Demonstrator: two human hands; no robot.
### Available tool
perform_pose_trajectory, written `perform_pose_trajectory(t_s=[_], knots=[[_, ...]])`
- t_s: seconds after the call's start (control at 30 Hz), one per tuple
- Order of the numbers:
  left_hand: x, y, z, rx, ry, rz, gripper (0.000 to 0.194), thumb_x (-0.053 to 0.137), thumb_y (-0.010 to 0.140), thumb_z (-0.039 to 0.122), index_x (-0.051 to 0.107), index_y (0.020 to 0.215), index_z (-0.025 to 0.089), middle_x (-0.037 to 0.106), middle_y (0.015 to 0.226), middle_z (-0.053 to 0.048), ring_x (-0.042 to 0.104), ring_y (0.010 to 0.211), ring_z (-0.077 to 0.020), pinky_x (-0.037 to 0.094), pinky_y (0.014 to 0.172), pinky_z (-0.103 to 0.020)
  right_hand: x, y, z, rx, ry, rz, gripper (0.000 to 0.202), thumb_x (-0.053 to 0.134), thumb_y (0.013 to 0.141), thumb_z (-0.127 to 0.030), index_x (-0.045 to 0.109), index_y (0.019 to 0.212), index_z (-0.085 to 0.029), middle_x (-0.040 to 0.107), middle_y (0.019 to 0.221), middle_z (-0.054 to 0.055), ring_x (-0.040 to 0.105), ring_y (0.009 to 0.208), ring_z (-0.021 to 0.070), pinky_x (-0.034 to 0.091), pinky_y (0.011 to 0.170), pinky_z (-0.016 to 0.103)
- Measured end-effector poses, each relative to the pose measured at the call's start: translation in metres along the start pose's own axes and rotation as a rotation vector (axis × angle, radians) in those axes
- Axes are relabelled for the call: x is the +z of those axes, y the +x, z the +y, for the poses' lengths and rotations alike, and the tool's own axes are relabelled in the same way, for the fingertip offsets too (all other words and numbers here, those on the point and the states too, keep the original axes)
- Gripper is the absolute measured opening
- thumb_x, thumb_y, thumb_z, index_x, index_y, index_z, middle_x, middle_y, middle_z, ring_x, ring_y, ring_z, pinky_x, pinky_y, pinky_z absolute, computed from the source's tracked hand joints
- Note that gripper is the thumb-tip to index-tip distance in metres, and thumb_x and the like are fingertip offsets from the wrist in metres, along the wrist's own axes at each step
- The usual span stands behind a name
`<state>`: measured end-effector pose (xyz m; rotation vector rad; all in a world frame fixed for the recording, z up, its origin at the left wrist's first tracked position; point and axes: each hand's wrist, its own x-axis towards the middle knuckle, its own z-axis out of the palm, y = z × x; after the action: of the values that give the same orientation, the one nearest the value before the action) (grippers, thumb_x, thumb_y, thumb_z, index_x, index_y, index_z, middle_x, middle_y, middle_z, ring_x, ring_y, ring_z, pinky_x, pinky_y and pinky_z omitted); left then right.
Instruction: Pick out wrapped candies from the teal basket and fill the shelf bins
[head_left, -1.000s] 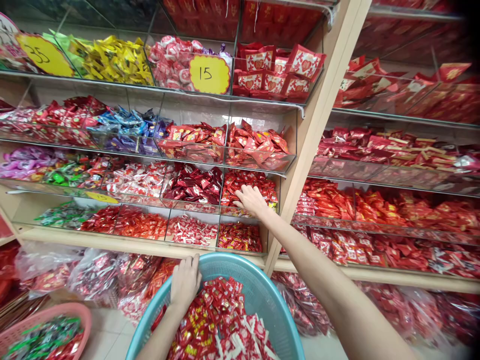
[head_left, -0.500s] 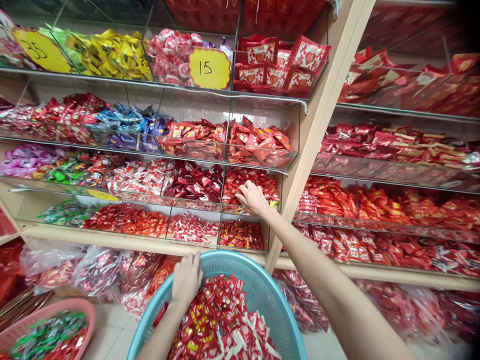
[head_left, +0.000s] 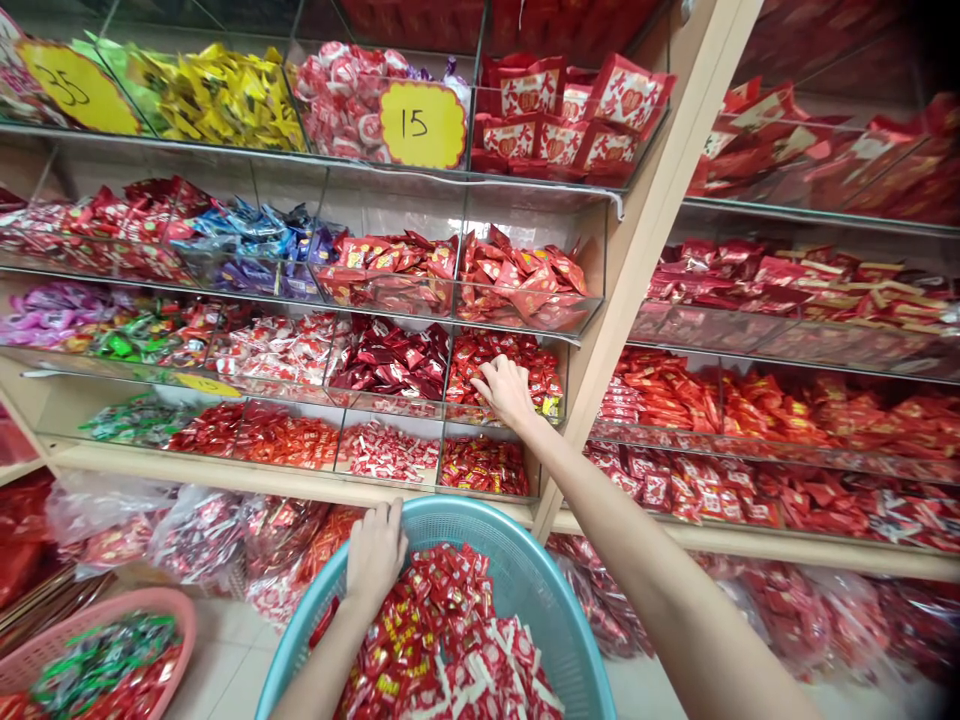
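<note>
My left hand [head_left: 376,552] grips the upper left rim of a teal plastic basket [head_left: 517,535], its fingers curled over the edge. Inside the basket lie heaps of red and yellow wrapped candies [head_left: 401,640] and red and white ones [head_left: 495,675]. My right hand [head_left: 505,392] is over the right compartment of a lower shelf, at the red wrapped candies [head_left: 544,368] there. Its fingers are bent, and whatever lies under the fingertips is hidden. Just below, another compartment holds red and yellow candies [head_left: 484,465].
Wooden shelving [head_left: 651,250] with clear dividers holds many candies. Yellow price signs, one marked 15 [head_left: 422,124], hang above. A pink basket [head_left: 186,640] stands on the floor at lower left. Filled plastic bags [head_left: 199,535] lie beneath the shelves.
The view has shifted slightly. My right hand remains at the same compartment, with its fingers a little changed in pose. My left hand stays on the basket rim.
</note>
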<state>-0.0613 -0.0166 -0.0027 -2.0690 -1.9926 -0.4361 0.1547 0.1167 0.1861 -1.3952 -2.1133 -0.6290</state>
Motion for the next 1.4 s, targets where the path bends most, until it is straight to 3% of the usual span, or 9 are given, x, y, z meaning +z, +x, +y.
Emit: perform_pose_trajectory(t_s=[0.23, 0.57, 0.77, 1.0, 1.4], knots=[[0.000, 0.000, 0.000, 0.002, 0.003, 0.003, 0.043, 0.038, 0.083, 0.024, 0.043, 0.125, 0.016, 0.053, 0.100, -0.010, 0.044, 0.092, -0.0220, 0.031, 0.078, -0.035, -0.002, -0.004, 0.003, -0.102, 0.039, -0.032, 0.034, 0.030, 0.092, -0.043, 0.052, 0.105, -0.020, 0.042, 0.114, 0.011, 0.043, 0.094, 0.0214, 0.027, 0.075, 0.032], [0.001, -0.001, 0.000, 0.020, 0.056, 0.026, 0.042, 0.038, 0.083, 0.023, 0.043, 0.124, 0.015, 0.054, 0.098, -0.009, 0.045, 0.089, -0.0216, 0.030, 0.075, -0.034, -0.004, -0.007, 0.010, -0.245, 0.005, -0.115, 0.033, 0.028, 0.093, -0.043, 0.051, 0.100, -0.020, 0.050, 0.104, 0.008, 0.044, 0.090, 0.0192, 0.025, 0.074, 0.029], [0.002, -0.001, -0.001, 0.029, 0.055, 0.047, 0.042, 0.039, 0.083, 0.023, 0.043, 0.124, 0.015, 0.053, 0.098, -0.009, 0.045, 0.088, -0.0217, 0.030, 0.074, -0.035, -0.002, -0.007, 0.016, -0.340, 0.028, -0.100, 0.036, 0.027, 0.093, -0.045, 0.051, 0.097, -0.019, 0.052, 0.099, 0.006, 0.045, 0.088, 0.0175, 0.024, 0.071, 0.028], [0.004, -0.001, -0.003, 0.038, 0.059, 0.059, 0.043, 0.041, 0.082, 0.023, 0.043, 0.124, 0.014, 0.053, 0.097, -0.008, 0.044, 0.087, -0.0216, 0.030, 0.074, -0.035, 0.000, 0.001, 0.017, -0.359, 0.012, -0.077, 0.037, 0.025, 0.094, -0.044, 0.051, 0.088, -0.018, 0.055, 0.087, 0.006, 0.046, 0.080, 0.0171, 0.022, 0.067, 0.027], [0.006, -0.001, -0.002, 0.037, 0.050, 0.074, 0.043, 0.040, 0.083, 0.025, 0.043, 0.124, 0.015, 0.053, 0.097, -0.008, 0.044, 0.086, -0.0215, 0.031, 0.075, -0.035, 0.003, 0.012, 0.021, -0.227, 0.197, -0.010, 0.029, 0.032, 0.092, -0.041, 0.049, 0.086, -0.018, 0.057, 0.085, 0.005, 0.050, 0.076, 0.0158, 0.028, 0.064, 0.025]])
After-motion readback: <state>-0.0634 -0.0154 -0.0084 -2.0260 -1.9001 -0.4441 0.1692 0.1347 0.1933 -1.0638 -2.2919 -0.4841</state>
